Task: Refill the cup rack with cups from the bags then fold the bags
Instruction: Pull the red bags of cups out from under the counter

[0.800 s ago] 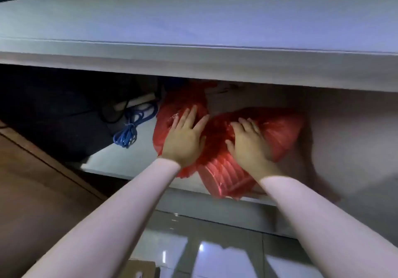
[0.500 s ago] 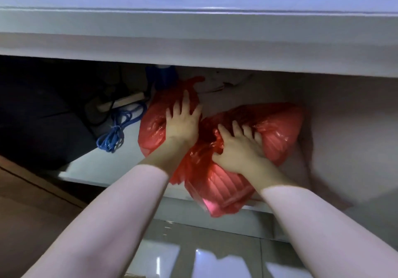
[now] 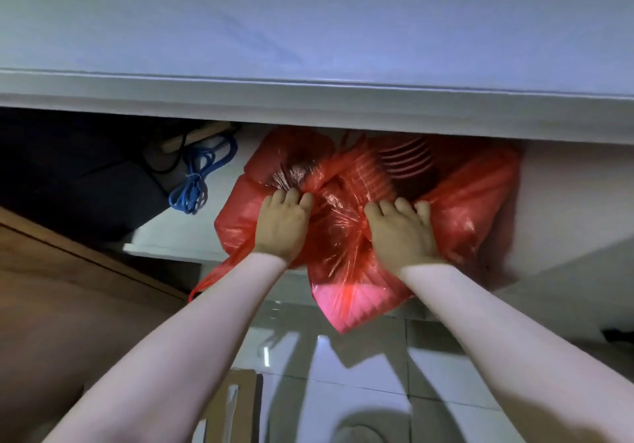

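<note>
Fingers (image 3: 291, 199) of the left hand (image 3: 281, 226) are curled tight, with a bunch of thin red plastic gathered under them. The right hand (image 3: 401, 236) has its fingers (image 3: 404, 206) bent over and dug into the plastic a little further right. Both hands grip the red bags (image 3: 343, 264), which lie on a low shelf (image 3: 164, 247) under a pale counter (image 3: 308, 30). (Whether this is two bags or one knotted bundle is hard to tell.) Ribbed stacks of cups (image 3: 404, 157) show through the plastic near the back. The front corner of the bundle hangs past the shelf edge above the floor tiles (image 3: 360, 391). The cup rack is not in view, so the refill itself looks not yet begun.

The likely trouble is the plastic. It is thin and held only by pinched folds, so a hard pull could stretch or split it where the fingers bite. A split or a gaping mouth would let the stacks slide out onto the tiles. The top of the bundle sits close under the counter's lip and could catch there as it comes forward. A loose handle loop (image 3: 209, 279) dangles on the left and could snag the shelf corner. A blue cable (image 3: 195, 181) lies near on the left, apart from the bags, though a sideways drag might hook it.
</note>
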Action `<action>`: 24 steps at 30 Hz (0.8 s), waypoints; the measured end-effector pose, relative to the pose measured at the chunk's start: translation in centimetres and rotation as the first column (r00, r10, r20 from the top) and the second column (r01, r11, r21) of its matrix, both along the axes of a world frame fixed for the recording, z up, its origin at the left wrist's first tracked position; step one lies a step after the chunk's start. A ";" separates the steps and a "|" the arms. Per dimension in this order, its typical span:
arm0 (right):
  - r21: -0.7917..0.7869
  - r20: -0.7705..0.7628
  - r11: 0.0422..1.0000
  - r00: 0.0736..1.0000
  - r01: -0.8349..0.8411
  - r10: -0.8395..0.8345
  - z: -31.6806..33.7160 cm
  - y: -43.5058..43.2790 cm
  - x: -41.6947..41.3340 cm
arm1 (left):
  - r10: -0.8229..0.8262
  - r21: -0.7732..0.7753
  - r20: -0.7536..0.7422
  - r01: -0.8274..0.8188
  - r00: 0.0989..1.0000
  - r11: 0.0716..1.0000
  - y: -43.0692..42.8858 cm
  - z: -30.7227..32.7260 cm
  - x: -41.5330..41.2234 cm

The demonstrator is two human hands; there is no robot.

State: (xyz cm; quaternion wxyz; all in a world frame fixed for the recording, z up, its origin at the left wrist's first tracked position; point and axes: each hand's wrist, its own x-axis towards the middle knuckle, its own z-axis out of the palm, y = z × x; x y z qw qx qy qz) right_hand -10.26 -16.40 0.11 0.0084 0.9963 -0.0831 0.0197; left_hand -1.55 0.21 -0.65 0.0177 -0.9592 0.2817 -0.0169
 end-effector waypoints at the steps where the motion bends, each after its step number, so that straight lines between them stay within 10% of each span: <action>1: 0.005 -0.014 1.000 1.000 -0.006 0.006 0.6 0.3 -0.9 | 0.000 0.004 -0.021 0.000 1.000 1.000 0.6 0.9 -0.7; 9: -0.040 0.041 0.972 0.972 -0.230 0.231 7.1 4.0 -9.9 | -0.247 -0.144 0.087 0.257 0.965 0.956 3.6 8.8 -8.2; 24: 0.193 -0.197 0.972 0.976 0.130 -0.092 19.1 6.2 -30.4 | -0.577 -0.209 0.078 0.579 0.813 0.788 3.6 22.4 -23.6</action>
